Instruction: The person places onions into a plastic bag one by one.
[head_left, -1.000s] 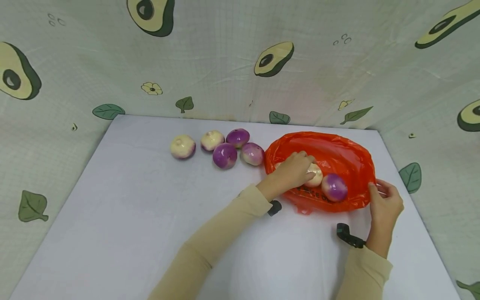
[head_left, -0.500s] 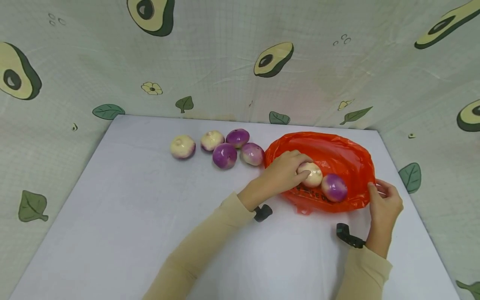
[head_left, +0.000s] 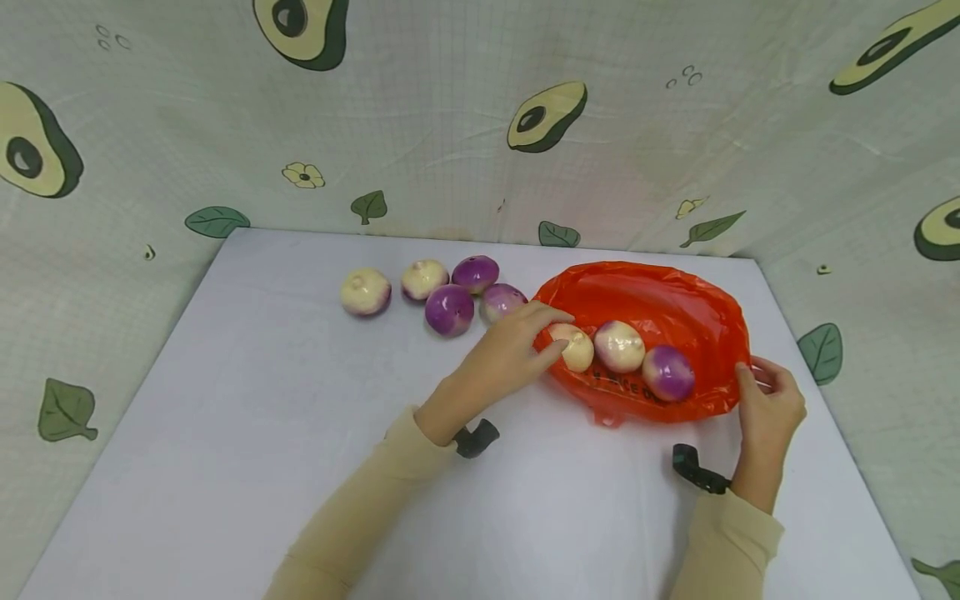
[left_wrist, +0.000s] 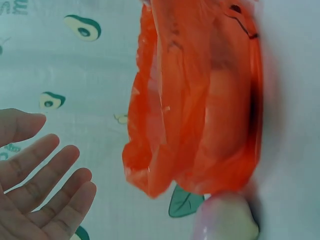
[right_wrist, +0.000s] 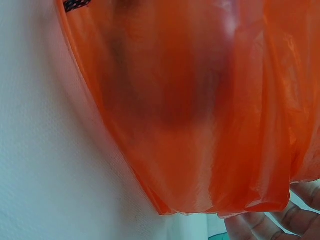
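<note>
A red plastic bag [head_left: 675, 300] lies with its mouth open on the table at right. Inside are a cream onion [head_left: 577, 348], a cream-and-purple onion [head_left: 620, 347] and a purple onion [head_left: 668, 373]. My left hand [head_left: 513, 350] is over the bag's left rim, its fingers overlapping the leftmost onion in the head view. The left wrist view shows that hand [left_wrist: 47, 187] apart from the bag, fingers spread and holding nothing. At the bag's right rim, my right hand [head_left: 771, 408] pinches the plastic between thumb and fingers; its fingertips [right_wrist: 295, 217] show under the bag edge.
Several more onions lie left of the bag: a cream one [head_left: 365, 292] farthest left, another cream one [head_left: 424, 280], and purple ones [head_left: 449, 310] close together. The white table [head_left: 262, 400] ends at the avocado-print cloth [head_left: 450, 125] behind.
My left hand has drawn back leftward from the middle of the bag to its left rim, uncovering the onions there. The right hand keeps its place on the rim.
</note>
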